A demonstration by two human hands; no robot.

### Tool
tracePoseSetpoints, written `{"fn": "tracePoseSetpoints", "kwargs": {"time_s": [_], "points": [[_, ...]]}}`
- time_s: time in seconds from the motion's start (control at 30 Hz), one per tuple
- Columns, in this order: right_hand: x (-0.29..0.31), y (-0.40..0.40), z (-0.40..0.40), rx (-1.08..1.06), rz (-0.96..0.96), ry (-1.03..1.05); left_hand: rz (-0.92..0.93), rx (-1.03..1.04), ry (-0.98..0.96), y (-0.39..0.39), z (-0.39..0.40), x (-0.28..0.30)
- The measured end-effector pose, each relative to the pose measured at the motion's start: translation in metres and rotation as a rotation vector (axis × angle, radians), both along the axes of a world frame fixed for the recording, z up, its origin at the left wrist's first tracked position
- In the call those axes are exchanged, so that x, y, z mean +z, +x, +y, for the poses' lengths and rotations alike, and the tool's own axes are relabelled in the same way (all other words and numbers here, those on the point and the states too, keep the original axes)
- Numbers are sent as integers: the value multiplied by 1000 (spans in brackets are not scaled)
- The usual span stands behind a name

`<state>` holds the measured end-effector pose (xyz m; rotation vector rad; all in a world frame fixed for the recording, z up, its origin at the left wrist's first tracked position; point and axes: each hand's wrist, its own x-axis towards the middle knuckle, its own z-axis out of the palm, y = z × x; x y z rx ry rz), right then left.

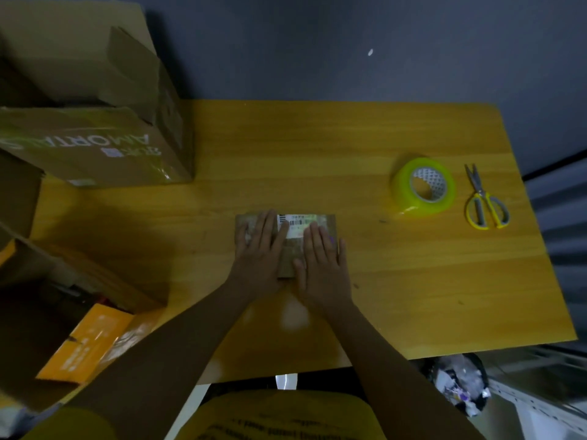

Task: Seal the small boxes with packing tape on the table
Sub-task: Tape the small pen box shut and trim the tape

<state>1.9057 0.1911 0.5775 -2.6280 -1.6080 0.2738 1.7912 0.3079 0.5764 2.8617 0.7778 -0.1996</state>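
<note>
both bare forearms reach in from the bottom edge over the yellow wooden worktop (317,147). left hand (260,249) and right hand (322,265) lie flat, fingers straight, pressing side by side on top of the small brown cardboard box (287,258) with a white barcode label (293,222), near the worktop's middle; neither grip closes around anything. well to the right stand a roll of yellow-green packing tape (424,185) and, just beside it, yellow-handled scissors (484,198). a large open cardboard carton (95,138) sits at the far left.
</note>
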Motion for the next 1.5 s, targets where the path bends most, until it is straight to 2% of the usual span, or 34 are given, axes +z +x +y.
{"fn": "tracePoseSetpoints", "kwargs": {"time_s": [0.17, 0.3, 0.43, 0.53, 0.67, 0.83, 0.97, 1.03, 1.13, 1.2, 1.27, 1.33, 1.43, 1.5], "points": [[-3, 17, 27, 46, -37, -5, -17, 106, -10, 5, 1, -3], [2, 41, 65, 58, -59, -28, -61, -13, 18, 2, -1, -8], [-6, 40, 67, 70, -95, -9, -29, 5, 12, 1, -3, -9], [-8, 16, 37, 45, -12, 74, -16, 20, -4, 3, -5, -6], [-6, -6, -3, 65, 61, 63, 5, 47, -15, 4, -4, -4], [3, -10, -41, 193, 166, 145, 68, 47, -40, 4, -2, -1], [39, 24, -17, 23, 317, 351, 169, 6, -105, 10, 4, 13], [51, 48, 8, 11, 379, 229, 250, 24, -277, 15, 9, 27], [54, 73, 39, 43, 510, -276, 221, 65, -299, 22, 23, 41], [55, 76, 48, 70, 509, -339, 205, 198, -385, 26, 36, 45], [59, 71, 48, 95, 451, -260, 230, 249, -428, 32, 48, 52], [63, 62, 39, 108, 338, -119, 211, 149, -343, 39, 57, 62], [68, 58, 25, 97, 80, 321, 60, 61, -189, 47, 66, 81], [65, 56, 18, 121, -4, 453, 19, 19, -72, 47, 64, 84]]}}
